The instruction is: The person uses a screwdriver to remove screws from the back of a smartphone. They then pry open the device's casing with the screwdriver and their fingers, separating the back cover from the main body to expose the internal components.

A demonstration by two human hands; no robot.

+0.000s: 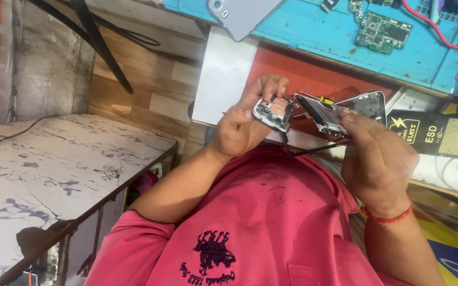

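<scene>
While the blue bench (314, 32) stretches across the top of the view with a grey phone (239, 16) and a green circuit board (382, 33) lying on it well apart, the work itself is held in the air above the person's red shirt (261, 222). Off to one side stands a marble-patterned counter (43, 169), untouched.

Between the hands is an opened phone frame (345, 111), its back off and its insides exposed — the right hand (380, 159) is clamped around its lower edge, thumb laid over the top. The left hand (245, 124) pinches a small inner module (274, 114), a dark, silver-edged piece, just beside the end of the frame; whether the two parts touch or hang by a cable cannot be told. A thin black cable (314, 151) loops beneath them.

By the look of it, the step in hand is separating this module from the frame — or seating it, the picture does not settle which. Either way the next move calls for a steady right hand and a small, careful motion of the left, minding any thin ribbon that joins the parts.
</scene>
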